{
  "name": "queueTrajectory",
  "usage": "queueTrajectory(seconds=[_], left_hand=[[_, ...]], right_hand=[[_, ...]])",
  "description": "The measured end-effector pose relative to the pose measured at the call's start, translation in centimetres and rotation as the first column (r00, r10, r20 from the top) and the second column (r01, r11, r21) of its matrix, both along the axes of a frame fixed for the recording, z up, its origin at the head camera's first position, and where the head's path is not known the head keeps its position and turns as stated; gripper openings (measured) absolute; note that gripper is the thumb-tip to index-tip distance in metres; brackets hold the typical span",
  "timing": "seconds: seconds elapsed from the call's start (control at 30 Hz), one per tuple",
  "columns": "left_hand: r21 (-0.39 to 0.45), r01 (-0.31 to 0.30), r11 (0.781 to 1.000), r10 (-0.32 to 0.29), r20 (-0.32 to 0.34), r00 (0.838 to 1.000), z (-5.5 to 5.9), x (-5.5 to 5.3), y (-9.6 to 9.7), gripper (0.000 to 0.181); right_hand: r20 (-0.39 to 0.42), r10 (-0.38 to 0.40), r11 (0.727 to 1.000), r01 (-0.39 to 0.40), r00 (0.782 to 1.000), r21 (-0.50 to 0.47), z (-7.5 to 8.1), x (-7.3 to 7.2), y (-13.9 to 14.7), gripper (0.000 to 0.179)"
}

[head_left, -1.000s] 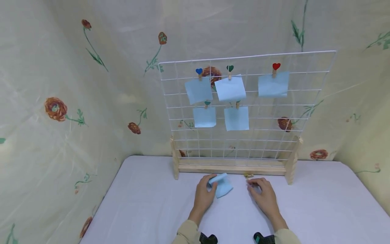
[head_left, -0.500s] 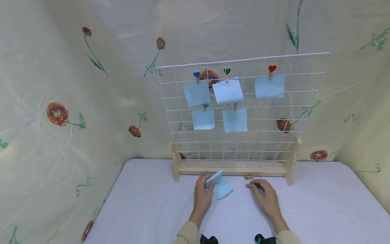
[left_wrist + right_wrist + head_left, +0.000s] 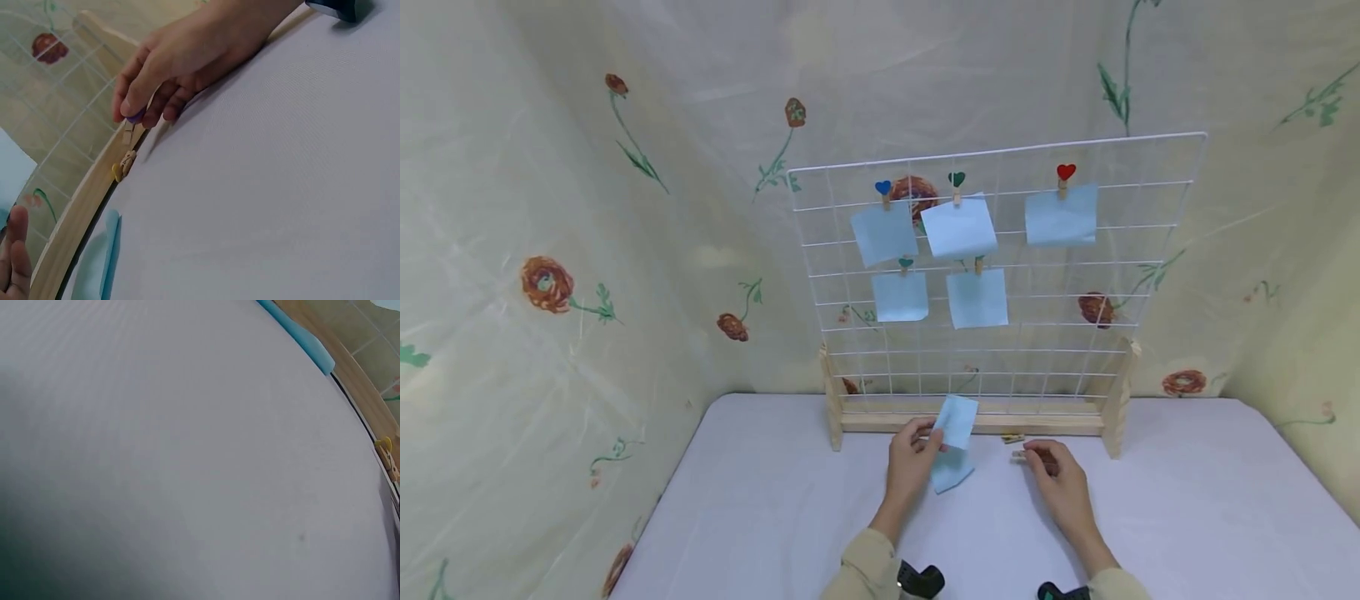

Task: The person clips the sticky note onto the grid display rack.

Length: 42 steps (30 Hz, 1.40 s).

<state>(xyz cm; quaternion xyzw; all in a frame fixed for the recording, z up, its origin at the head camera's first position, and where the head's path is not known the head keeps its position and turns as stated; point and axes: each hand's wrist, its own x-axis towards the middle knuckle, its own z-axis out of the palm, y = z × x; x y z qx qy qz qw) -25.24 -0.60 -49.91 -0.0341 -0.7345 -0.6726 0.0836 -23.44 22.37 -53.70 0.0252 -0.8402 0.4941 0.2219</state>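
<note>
My left hand [image 3: 910, 467] pinches a light-blue paper note [image 3: 957, 421] and holds it up in front of the rack's base. Below it a second blue note [image 3: 952, 473] lies on the table, partly covered in the head view. Between thumb and fingertips, my right hand [image 3: 1063, 487] pinches a small wooden clothespin [image 3: 128, 134] with a purple end. Another clothespin [image 3: 127, 164], with a yellow end, lies on the table against the rack's wooden base. The right wrist view catches this yellow-ended clothespin [image 3: 387, 456] but not the right hand's fingers.
A white wire grid [image 3: 1037, 358] stands in a wooden base [image 3: 1045, 422] at the table's back. Several blue notes [image 3: 976, 298] hang on it from clothespins, some with heart tops. Flower-printed cloth [image 3: 647, 350] surrounds the white table [image 3: 760, 500].
My left hand has raised the note off the one below and turned it upright. My right hand has lifted the purple-ended clothespin from beside the other and drawn slightly back.
</note>
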Motion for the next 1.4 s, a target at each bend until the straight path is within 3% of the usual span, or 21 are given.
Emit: queueTrajectory(seconds=[0.23, 0.43, 0.57, 0.7, 0.83, 0.93, 1.13, 1.3, 1.4], left_hand=[[0.105, 0.008, 0.994, -0.014, 0.054, 0.998, 1.3, -0.3, 1.5, 0.019], [0.121, -0.003, 0.993, -0.013, 0.126, 0.992, 1.3, -0.6, 2.8, 0.025], [0.164, 0.030, 0.986, -0.048, 0.110, 0.993, 1.8, -0.4, 3.4, 0.025], [0.180, 0.036, 0.983, -0.052, 0.085, 0.995, 2.2, -0.5, 4.1, 0.022], [0.143, -0.022, 0.989, 0.009, 0.089, 0.996, 2.7, -0.9, 4.8, 0.020], [0.184, -0.047, 0.982, 0.025, 0.117, 0.993, 3.2, -1.2, 5.2, 0.018], [0.327, -0.044, 0.944, -0.007, 0.153, 0.988, 4.1, -1.7, 6.2, 0.018], [0.337, -0.021, 0.941, -0.025, 0.132, 0.991, 4.7, -1.5, 7.0, 0.017], [0.326, 0.018, 0.945, -0.057, 0.109, 0.992, 5.1, -1.3, 7.4, 0.025]], right_hand=[[0.036, 0.042, 0.999, -0.042, 0.998, -0.008, 0.8, 0.4, 0.2, 0.017], [0.079, 0.042, 0.998, -0.046, 0.996, 0.045, 1.0, 0.4, 0.9, 0.018], [0.078, 0.055, 0.997, -0.059, 0.995, 0.055, 1.4, 0.3, 1.6, 0.018], [0.019, 0.078, 0.996, -0.078, 0.997, 0.037, 2.5, 0.0, 2.4, 0.017], [-0.072, 0.071, 0.996, -0.066, 0.995, 0.065, 3.9, -0.4, 3.2, 0.015], [-0.123, 0.062, 0.995, -0.052, 0.990, 0.083, 5.2, -0.7, 3.7, 0.012], [-0.174, 0.061, 0.996, -0.048, 0.983, 0.075, 8.0, -1.1, 4.3, 0.021], [-0.213, 0.068, 0.995, -0.052, 0.975, 0.080, 9.7, -1.2, 4.6, 0.022], [-0.215, 0.080, 0.995, -0.064, 0.973, 0.079, 10.4, -1.3, 4.7, 0.017]])
